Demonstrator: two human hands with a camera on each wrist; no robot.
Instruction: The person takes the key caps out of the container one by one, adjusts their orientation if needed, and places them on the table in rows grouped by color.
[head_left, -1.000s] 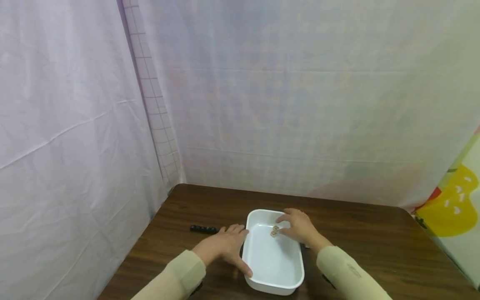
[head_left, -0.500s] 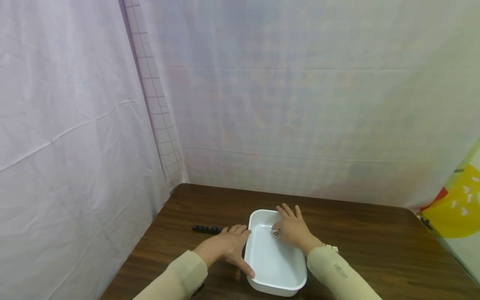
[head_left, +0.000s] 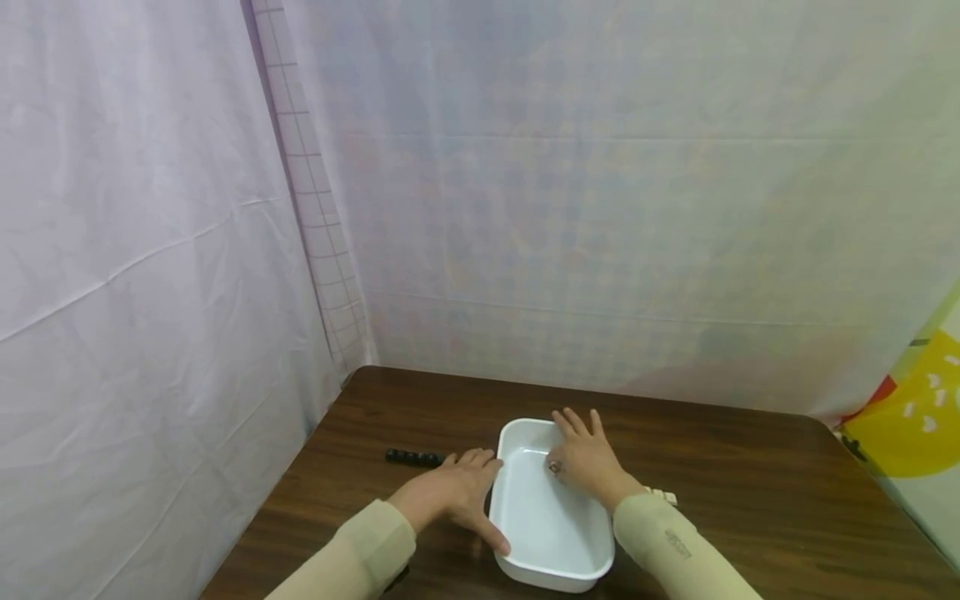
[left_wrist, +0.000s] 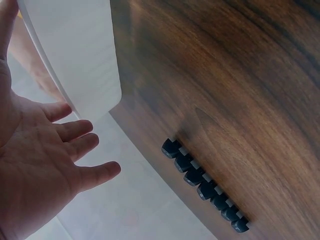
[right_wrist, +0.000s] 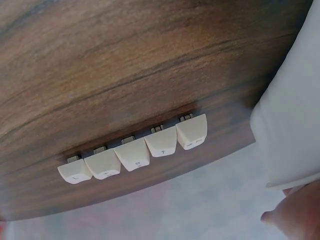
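A white rectangular tray (head_left: 543,525) stands on the brown table. My left hand (head_left: 453,492) rests along its left rim with fingers and thumb spread straight, and in the left wrist view the palm of that hand (left_wrist: 37,145) holds nothing. My right hand (head_left: 588,460) reaches over the right rim into the tray's far part. Its thumb and index finger pinch a small tan-and-white piece (head_left: 554,467), mostly covered by the fingers; its kind is too small to tell. The other fingers stick out straight. In the right wrist view only part of that hand (right_wrist: 300,212) shows behind the tray wall.
Left of the tray lies a row of black keycaps (left_wrist: 206,190) on the wooden tabletop (left_wrist: 225,75). To its right, a row of white keycaps (right_wrist: 132,154) lies partly behind my right forearm in the head view. White curtains (head_left: 562,208) hang behind the table.
My right hand has moved slightly left and down onto the small tan pieces in the tray, and its thumb and index finger have closed there. The left hand stays at the rim.
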